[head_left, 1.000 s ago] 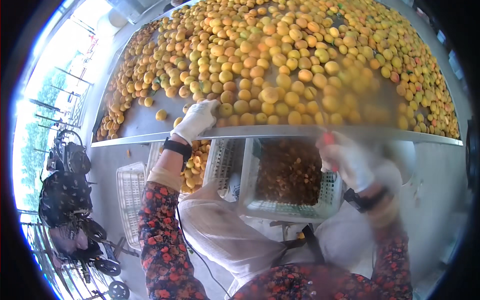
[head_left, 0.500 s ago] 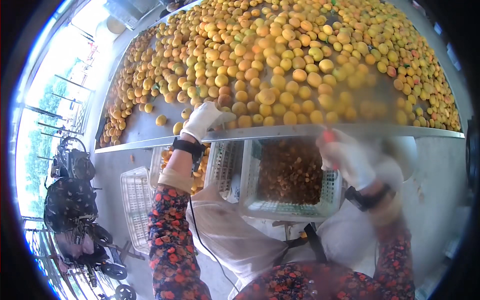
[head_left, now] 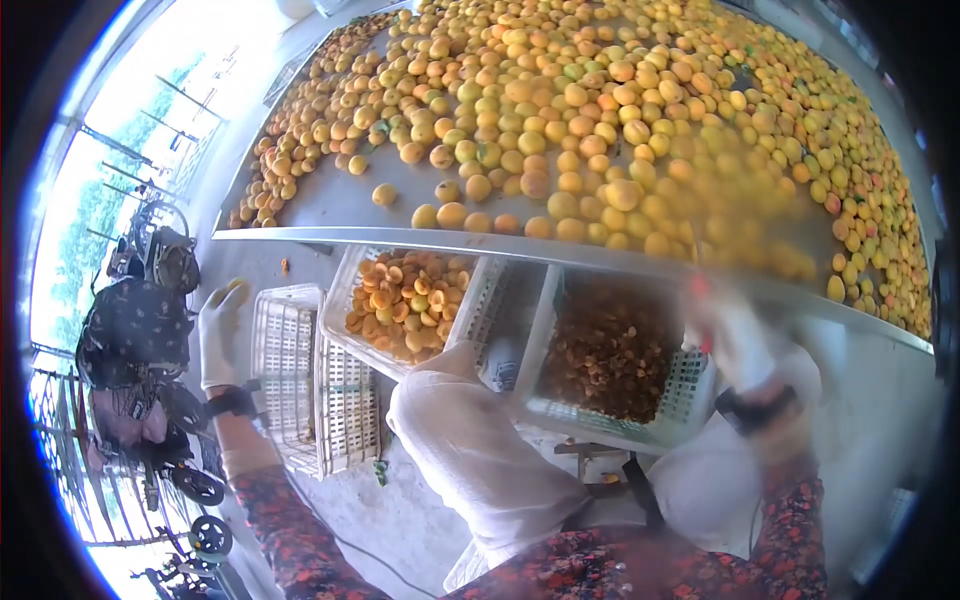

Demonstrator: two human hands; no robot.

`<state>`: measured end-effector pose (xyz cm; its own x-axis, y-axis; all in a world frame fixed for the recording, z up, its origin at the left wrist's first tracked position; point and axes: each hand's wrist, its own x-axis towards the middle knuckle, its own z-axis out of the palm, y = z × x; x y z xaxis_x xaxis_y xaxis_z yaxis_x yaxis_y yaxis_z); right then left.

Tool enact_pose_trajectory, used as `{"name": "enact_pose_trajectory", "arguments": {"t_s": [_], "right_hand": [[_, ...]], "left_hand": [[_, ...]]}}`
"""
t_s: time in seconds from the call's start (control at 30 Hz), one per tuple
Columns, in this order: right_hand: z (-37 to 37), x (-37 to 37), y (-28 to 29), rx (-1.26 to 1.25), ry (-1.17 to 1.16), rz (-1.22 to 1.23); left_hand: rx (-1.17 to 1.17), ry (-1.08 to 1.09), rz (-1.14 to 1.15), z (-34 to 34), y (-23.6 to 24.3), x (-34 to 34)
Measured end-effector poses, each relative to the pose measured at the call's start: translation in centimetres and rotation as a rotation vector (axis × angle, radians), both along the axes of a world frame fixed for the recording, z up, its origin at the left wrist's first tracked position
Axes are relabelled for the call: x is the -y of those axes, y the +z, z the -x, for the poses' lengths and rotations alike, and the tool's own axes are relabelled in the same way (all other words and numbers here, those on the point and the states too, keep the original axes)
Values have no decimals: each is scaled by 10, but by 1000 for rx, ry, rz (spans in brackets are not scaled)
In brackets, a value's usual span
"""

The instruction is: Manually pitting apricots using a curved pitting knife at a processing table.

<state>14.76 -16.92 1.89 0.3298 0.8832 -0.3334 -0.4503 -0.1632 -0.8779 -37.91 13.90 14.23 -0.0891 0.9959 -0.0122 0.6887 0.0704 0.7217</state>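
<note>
My left hand [head_left: 222, 335], in a white glove, is held out at the left, beyond the outer side of the white crates. Its fingers are closed round a small yellow piece, seemingly an apricot [head_left: 239, 286], mostly hidden by the glove. My right hand [head_left: 735, 345], also gloved and blurred, grips a small red-handled tool [head_left: 699, 312] below the table's front edge. The tool's working end is too blurred to make out. Many whole apricots [head_left: 535, 183] are spread over the metal table [head_left: 330, 205] in front of me.
Under the table edge stands a white crate [head_left: 335, 318] of halved apricots [head_left: 408, 300]. Right of it, another crate [head_left: 540, 345] holds brown pits [head_left: 610, 365]. More white crates [head_left: 290, 390] stand at the left. A dark stroller-like cart [head_left: 135, 335] is farther left.
My left hand has left the fruit at the table's edge and swung out left and down past the crates. The right hand stays near the edge with the tool. The view has shifted.
</note>
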Motion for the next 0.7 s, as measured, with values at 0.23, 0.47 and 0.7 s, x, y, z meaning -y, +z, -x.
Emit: {"name": "enact_pose_trajectory", "arguments": {"t_s": [0.23,0.47,0.7], "right_hand": [[9,-7,-7,62,28,-4],[10,-13,2,-28,43,-26],[7,-4,6,141,-41,-151]], "left_hand": [[-192,-156,-315,-33,-56,-25],[-147,-585,117,-193,-138,-88],[758,-670,311,-285,-76,12]]}}
